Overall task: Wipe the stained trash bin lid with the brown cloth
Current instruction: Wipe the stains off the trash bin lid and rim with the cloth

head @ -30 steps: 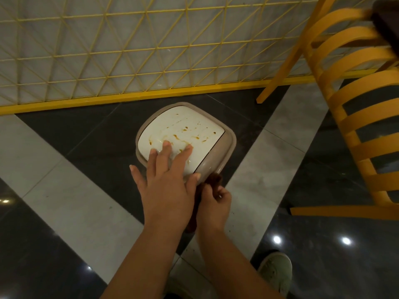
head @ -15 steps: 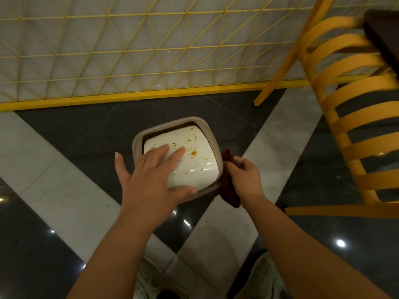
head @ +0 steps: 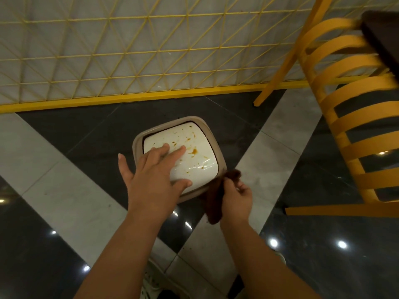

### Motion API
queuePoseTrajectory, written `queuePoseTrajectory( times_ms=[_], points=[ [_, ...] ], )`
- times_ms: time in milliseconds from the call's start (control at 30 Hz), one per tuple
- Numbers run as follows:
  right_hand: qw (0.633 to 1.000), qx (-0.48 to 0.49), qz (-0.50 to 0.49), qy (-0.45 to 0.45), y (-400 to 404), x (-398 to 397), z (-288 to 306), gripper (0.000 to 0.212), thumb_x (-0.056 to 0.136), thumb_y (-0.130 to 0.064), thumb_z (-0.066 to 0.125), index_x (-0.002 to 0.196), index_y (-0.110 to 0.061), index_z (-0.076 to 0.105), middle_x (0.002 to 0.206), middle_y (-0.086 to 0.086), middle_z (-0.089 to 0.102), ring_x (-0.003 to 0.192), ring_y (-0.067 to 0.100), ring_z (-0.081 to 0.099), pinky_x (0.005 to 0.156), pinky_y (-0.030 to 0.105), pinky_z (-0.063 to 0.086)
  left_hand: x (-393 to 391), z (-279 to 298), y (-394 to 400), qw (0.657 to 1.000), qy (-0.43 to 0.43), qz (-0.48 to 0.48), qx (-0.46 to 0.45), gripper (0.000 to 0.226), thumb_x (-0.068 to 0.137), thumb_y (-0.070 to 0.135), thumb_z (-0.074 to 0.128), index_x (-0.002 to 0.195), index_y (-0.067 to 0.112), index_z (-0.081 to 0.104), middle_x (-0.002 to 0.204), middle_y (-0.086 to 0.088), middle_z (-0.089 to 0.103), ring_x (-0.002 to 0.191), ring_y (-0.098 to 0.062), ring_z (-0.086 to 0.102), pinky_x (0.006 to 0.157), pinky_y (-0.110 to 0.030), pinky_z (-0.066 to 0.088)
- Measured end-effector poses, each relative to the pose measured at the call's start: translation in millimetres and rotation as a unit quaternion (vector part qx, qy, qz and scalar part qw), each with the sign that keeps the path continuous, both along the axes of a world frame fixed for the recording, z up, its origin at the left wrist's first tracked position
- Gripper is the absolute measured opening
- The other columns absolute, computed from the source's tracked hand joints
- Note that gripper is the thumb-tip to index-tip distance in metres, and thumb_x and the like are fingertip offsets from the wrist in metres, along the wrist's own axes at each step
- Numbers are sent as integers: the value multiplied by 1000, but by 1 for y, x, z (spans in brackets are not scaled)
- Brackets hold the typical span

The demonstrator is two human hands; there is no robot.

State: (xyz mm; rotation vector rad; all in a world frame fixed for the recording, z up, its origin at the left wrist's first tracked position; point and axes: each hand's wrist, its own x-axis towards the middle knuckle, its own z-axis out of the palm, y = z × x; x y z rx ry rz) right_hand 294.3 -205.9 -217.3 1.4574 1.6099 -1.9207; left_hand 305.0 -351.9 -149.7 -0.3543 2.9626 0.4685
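A small trash bin with a beige rim [head: 220, 154] stands on the floor. Its white lid [head: 194, 162] carries orange-brown stains, the largest near the middle right. My left hand [head: 154, 175] lies flat on the lid's near left part, fingers spread, pressing it down. My right hand [head: 236, 197] is just off the bin's near right corner and grips the brown cloth [head: 216, 201], which hangs down beside the rim. The cloth touches the bin's edge, not the lid's top.
A yellow slatted chair [head: 354, 130] stands close on the right, one leg [head: 280, 63] slanting toward the wall. A yellow wire lattice [head: 129, 50] with a yellow base bar runs behind the bin. A dark tabletop [head: 384, 37] shows top right. My shoes [head: 151, 283] are below.
The lid has tipped slightly under my left hand, opening a dark gap at its far edge. My right hand with the cloth came from under my left hand to the bin's right corner.
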Motion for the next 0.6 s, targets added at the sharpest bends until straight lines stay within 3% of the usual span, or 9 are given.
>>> queuePoseTrajectory(
  times_ms=[67, 167, 300, 600],
  points=[
    [999, -3, -38, -11, 4, -1, -4, 18, 91, -15, 60, 106, -21, 52, 99, 2, 59, 99, 24, 59, 83, 37, 48, -1, 0, 2, 1000, 1, 3, -1, 73, 76, 54, 65, 139, 50, 29, 147, 14, 29, 139, -12, 20, 111, -53, -18],
    [998, -21, -43, -31, -30, 26, -8, 12, 91, -15, 59, 96, -24, 53, 103, 3, 64, 99, 23, 62, 94, 45, 50, -1, -1, 4, 1000, 10, 11, -4, 74, 75, 55, 65, 139, 49, 29, 146, 14, 30, 139, -12, 20, 112, -53, -16],
    [995, -76, -71, -7, -66, 64, -10, 13, 90, -24, 65, 103, -26, 60, 105, 2, 70, 97, 22, 67, 89, 47, 54, 0, -2, 3, 1000, 11, 8, -4, 73, 76, 54, 65, 139, 49, 29, 147, 13, 30, 140, -13, 20, 112, -53, -16],
    [993, -113, -6, -41, -86, 58, -11, 22, 84, -18, 69, 103, -25, 58, 105, 3, 70, 96, 23, 67, 89, 48, 54, -1, -4, 5, 1000, 14, 16, 4, 74, 76, 50, 67, 139, 49, 28, 146, 13, 30, 140, -13, 19, 113, -55, -12]
  ],
)
